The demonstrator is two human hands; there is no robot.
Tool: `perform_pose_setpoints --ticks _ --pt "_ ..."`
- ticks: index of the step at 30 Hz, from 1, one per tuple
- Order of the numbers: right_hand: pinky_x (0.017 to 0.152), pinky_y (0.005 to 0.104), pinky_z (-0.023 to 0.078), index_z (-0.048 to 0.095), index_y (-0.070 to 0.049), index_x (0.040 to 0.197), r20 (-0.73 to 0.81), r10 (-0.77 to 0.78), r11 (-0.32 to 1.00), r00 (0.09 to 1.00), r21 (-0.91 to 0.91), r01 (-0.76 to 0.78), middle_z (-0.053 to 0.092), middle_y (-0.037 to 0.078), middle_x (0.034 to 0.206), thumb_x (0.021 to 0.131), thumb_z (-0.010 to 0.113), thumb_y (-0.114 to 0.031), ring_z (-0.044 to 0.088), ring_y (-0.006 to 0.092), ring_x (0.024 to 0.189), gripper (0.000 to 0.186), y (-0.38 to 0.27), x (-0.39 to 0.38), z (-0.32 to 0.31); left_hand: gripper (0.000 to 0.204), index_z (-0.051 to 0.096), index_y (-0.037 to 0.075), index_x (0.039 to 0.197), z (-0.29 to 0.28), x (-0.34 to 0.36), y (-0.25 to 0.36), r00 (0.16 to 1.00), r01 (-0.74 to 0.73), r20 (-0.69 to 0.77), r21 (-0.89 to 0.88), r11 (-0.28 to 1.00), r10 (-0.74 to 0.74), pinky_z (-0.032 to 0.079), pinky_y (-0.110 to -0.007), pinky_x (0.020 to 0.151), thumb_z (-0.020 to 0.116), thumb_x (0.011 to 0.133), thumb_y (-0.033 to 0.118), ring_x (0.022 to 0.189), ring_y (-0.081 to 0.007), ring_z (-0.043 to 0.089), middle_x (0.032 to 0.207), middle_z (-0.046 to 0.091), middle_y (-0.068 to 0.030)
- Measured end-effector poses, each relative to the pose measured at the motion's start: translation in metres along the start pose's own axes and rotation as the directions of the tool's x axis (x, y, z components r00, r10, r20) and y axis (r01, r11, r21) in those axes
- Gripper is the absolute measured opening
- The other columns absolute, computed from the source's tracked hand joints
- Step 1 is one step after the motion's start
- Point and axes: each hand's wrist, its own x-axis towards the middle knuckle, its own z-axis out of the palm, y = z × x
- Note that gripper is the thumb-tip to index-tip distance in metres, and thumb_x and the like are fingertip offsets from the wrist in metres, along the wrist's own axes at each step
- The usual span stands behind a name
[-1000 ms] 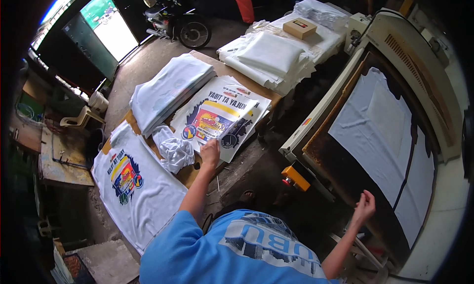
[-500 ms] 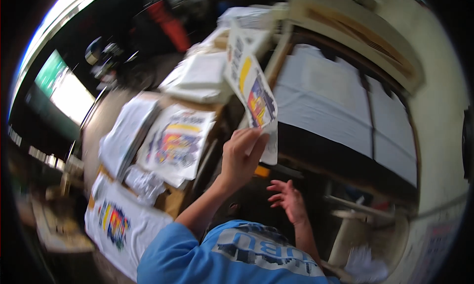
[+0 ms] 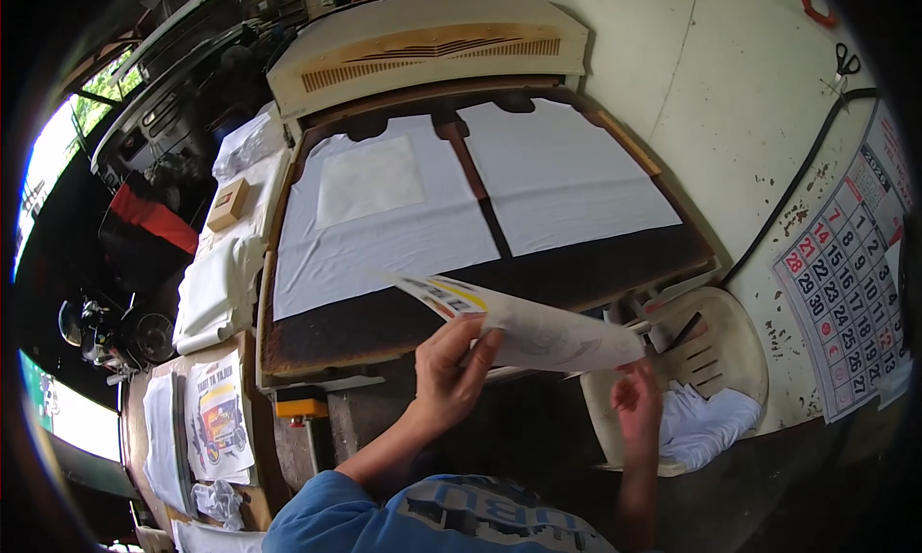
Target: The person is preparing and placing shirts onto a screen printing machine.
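My left hand [image 3: 449, 370] pinches a white printed sheet [image 3: 557, 334] by its near left edge, thumb on top. The sheet is curved, with colourful print at its left end. At its right corner is my right hand [image 3: 636, 399], fingers curled, apparently gripping that corner. Beyond the sheet, two white T-shirts [image 3: 567, 178] lie side by side on the dark bed of a large press [image 3: 384, 353]. A pale square sheet [image 3: 370, 180] rests flat on the left shirt.
To the left, a side table holds a stack of printed sheets [image 3: 219, 418], folded white cloth [image 3: 216, 294] and a small cardboard box [image 3: 228, 204]. A plastic chair [image 3: 744, 346] with crumpled white cloth [image 3: 706, 426] stands right, below a wall calendar [image 3: 840, 284]. A yellow control box [image 3: 302, 407] sits by the press.
My view has swung right, from the side table to the press. The printed sheet has come down from upright to nearly level, and my right hand, open and apart before, has reached its corner.
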Motion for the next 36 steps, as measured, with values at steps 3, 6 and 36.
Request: perform_pose_setpoints --ticks 3,6,36 --pt "0.039 0.0224 0.039 0.049 -0.003 0.107 -0.05 -0.181 0.983 0.982 0.006 0.182 0.057 0.007 0.085 0.086 0.051 -0.017 0.05 0.0094 0.052 0.025 -0.028 0.039 -0.03 0.009 0.054 -0.005 0.08 0.016 0.011 -0.017 0.995 0.089 -0.035 0.039 0.995 -0.088 0.04 -0.023 0.059 0.055 0.082 0.003 0.064 -0.0139 0.049 0.072 0.052 -0.0117" --pt "0.039 0.0217 0.037 0.051 -0.002 0.105 -0.036 -0.187 0.974 0.982 -0.139 0.18 0.056 0.005 0.083 0.085 0.052 -0.013 0.05 0.0091 0.052 0.023 -0.056 0.086 -0.015 0.011 0.054 -0.005 0.08 0.025 0.029 -0.041 0.98 0.159 -0.101 -0.113 0.981 -0.171 0.035 -0.019 0.059 0.053 0.084 0.005 0.064 -0.0076 0.041 0.071 0.047 -0.0037" --pt "0.038 0.0241 0.044 0.055 0.005 0.086 0.06 -0.087 0.828 0.994 -0.55 0.106 0.055 0.007 0.064 0.075 0.057 -0.002 0.053 0.013 0.045 0.013 -0.063 0.593 -0.031 0.023 0.058 -0.004 0.085 0.2 0.276 -0.409 0.59 0.755 -0.316 -0.11 0.646 -0.743 0.034 -0.025 0.034 0.055 0.082 0.019 0.04 -0.0102 0.046 0.056 0.05 -0.0049"
